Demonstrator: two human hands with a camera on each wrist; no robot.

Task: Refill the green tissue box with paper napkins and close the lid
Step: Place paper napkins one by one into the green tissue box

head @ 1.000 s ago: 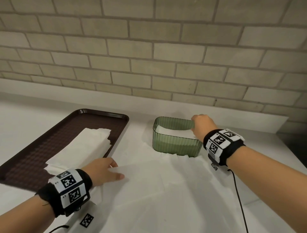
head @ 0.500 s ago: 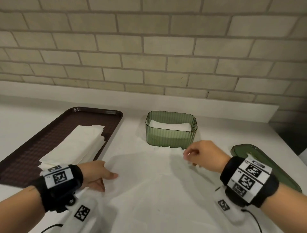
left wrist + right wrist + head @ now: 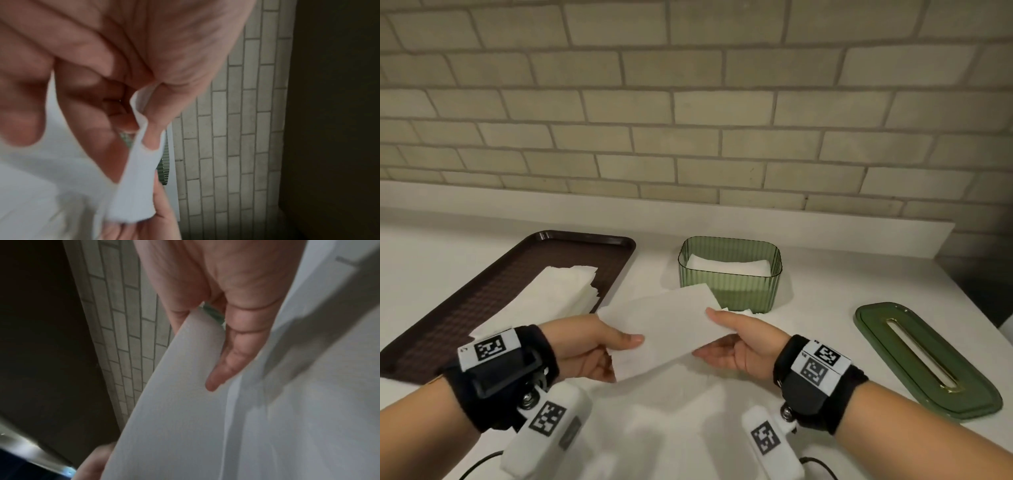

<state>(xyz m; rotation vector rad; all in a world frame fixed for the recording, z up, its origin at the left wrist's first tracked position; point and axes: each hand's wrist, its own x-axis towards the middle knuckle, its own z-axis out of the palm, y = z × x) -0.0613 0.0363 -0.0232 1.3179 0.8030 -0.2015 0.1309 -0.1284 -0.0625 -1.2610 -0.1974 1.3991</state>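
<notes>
A white paper napkin (image 3: 664, 329) is held up off the counter between both hands, just in front of the green tissue box (image 3: 729, 294). My left hand (image 3: 599, 346) pinches its left edge, thumb on top and fingers beneath; the left wrist view shows the napkin (image 3: 139, 186) squeezed between thumb and fingers. My right hand (image 3: 739, 337) pinches the right edge the same way, and the napkin (image 3: 185, 402) shows in the right wrist view. The box stands without its lid and holds folded white napkins (image 3: 727, 266). The green lid (image 3: 924, 359) with a long slot lies flat on the counter at right.
A dark brown tray (image 3: 448, 329) at left carries a stack of white napkins (image 3: 554, 298). More white paper lies spread on the white counter (image 3: 688, 428) under my hands. A brick wall (image 3: 688, 120) rises behind the counter's raised back edge.
My right hand left the box and came back to the paper. Both hands then took hold of a napkin and lifted it off the counter. The camera tilted, bringing the lid into view.
</notes>
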